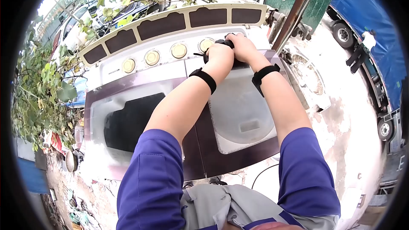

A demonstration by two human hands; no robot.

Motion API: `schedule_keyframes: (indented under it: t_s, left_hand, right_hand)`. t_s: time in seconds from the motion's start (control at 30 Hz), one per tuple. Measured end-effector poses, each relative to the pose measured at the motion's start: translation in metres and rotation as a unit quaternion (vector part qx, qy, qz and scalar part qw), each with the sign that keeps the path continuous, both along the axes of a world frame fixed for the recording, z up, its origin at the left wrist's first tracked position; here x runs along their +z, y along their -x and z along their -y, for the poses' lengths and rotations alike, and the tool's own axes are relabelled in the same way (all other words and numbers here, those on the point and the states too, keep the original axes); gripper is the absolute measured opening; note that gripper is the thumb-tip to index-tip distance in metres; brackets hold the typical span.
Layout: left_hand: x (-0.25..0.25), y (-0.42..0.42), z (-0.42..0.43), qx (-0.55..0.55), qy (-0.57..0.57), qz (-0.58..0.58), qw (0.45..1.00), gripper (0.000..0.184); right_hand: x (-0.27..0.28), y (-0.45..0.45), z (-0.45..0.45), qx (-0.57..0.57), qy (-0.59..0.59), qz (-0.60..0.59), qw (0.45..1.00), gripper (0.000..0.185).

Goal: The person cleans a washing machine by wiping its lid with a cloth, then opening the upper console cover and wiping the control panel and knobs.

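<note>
Over the right end of a twin-tub washing machine's control panel [140,74], both my hands are close together. They hold a small black object [224,42] with a thin dark strap or cord end poking out at the left; its kind I cannot make out. My left hand [220,54] is curled round its lower side, fingers mostly hidden. My right hand [241,46] closes on it from above and the right. Just left of them is a round cream knob [206,45]; another knob [178,50] is farther left. Black bands circle both wrists.
Beneath my forearms lie the washer's two lids, a left lid [96,119] and a right lid [230,102], both down. A raised back panel [186,20] runs behind the knobs. Leafy vines [42,81] crowd the left. A blue-covered truck [362,8] and a person [360,53] are at right.
</note>
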State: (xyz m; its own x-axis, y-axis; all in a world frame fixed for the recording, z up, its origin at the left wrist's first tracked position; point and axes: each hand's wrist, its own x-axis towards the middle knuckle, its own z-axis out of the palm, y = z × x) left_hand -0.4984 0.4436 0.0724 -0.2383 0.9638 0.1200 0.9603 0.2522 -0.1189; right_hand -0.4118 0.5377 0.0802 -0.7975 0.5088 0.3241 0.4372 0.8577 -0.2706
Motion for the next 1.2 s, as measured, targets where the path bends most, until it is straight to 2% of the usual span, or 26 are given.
schedule_keyframes:
  t_s: [0.07,0.13,0.2,0.23,0.3,0.33,0.43,0.47,0.5,0.57,0.6,0.63,0.7,0.8,0.83,0.93,1.03,1.1,1.13,1.17,1.2]
  left_hand:
    - [0.005,-0.005,-0.003,-0.016,0.005,-0.015,1.000,0.012]
    - [0.011,-0.010,-0.012,0.008,-0.005,0.042,0.999,0.013]
    - [0.005,-0.008,-0.019,0.017,-0.077,0.046,0.996,0.014]
    - [0.017,-0.012,-0.015,0.023,-0.075,0.071,0.994,0.015]
    - [0.008,-0.004,-0.025,-0.024,-0.126,0.064,0.990,0.016]
    - [0.002,-0.001,-0.030,-0.012,-0.176,0.104,0.979,0.018]
    - [0.001,0.020,-0.034,-0.062,-0.150,0.119,0.980,0.018]
    - [0.006,0.024,-0.030,-0.066,-0.125,0.162,0.977,0.019]
    - [0.009,0.028,-0.026,-0.077,-0.100,0.153,0.980,0.020]
    - [0.014,0.024,-0.015,-0.089,-0.044,0.115,0.988,0.021]
    - [0.008,0.019,-0.015,-0.049,-0.059,0.150,0.986,0.021]
    - [0.015,0.009,-0.003,-0.035,-0.070,0.126,0.989,0.019]
    - [0.008,-0.001,0.003,0.005,-0.104,0.156,0.982,0.016]
    - [-0.003,0.004,0.020,-0.032,-0.155,0.141,0.977,0.012]
    - [0.000,0.009,0.025,-0.039,-0.150,0.170,0.973,0.011]
    - [0.011,0.016,0.048,-0.064,-0.110,0.118,0.985,0.010]
    - [0.012,0.033,0.068,-0.022,-0.120,0.078,0.990,0.009]
    - [0.031,0.050,0.087,-0.024,-0.083,0.128,0.988,0.010]
    - [0.022,0.060,0.083,-0.023,-0.104,0.122,0.987,0.012]
    - [0.028,0.067,0.081,-0.031,-0.053,0.127,0.990,0.012]
    - [0.037,0.067,0.083,-0.039,-0.048,0.114,0.992,0.013]
  right_hand:
    - [0.004,-0.004,-0.009,0.021,-0.005,-0.008,1.000,0.031]
    - [0.002,0.003,-0.023,0.051,-0.035,-0.053,0.997,0.022]
    - [0.010,0.010,-0.035,0.026,-0.035,0.018,0.999,0.022]
    - [0.016,0.014,-0.038,0.012,-0.040,0.040,0.998,0.022]
    - [0.030,0.017,-0.040,-0.021,-0.104,0.094,0.990,0.020]
    - [0.038,0.017,-0.037,-0.010,-0.104,0.120,0.987,0.020]
    - [0.022,0.019,-0.043,0.031,-0.225,0.074,0.971,0.018]
    - [0.022,0.018,-0.044,0.045,-0.219,0.086,0.971,0.016]
    - [0.022,0.018,-0.045,0.047,-0.222,0.103,0.969,0.018]
    - [0.027,0.014,-0.043,0.050,-0.190,0.126,0.972,0.018]
    - [0.025,0.013,-0.042,0.046,-0.188,0.116,0.974,0.019]
    - [0.027,0.012,-0.038,0.038,-0.180,0.129,0.975,0.022]
    - [0.027,0.009,-0.031,-0.019,-0.091,0.128,0.987,0.028]
    - [0.023,0.003,-0.025,-0.050,-0.024,0.125,0.991,0.033]
    - [0.020,0.005,-0.024,-0.056,-0.013,0.130,0.990,0.035]
    - [0.018,0.017,-0.006,-0.068,0.001,0.112,0.991,0.038]
    - [0.015,0.038,0.016,-0.019,0.008,0.075,0.997,0.034]
    - [0.008,0.049,0.019,0.002,0.030,0.037,0.999,0.034]
    - [0.007,0.047,0.017,0.002,0.035,0.011,0.999,0.030]
    - [0.006,0.044,0.014,0.009,0.072,-0.039,0.997,0.029]
    - [0.012,0.042,0.015,0.017,0.108,-0.088,0.990,0.028]
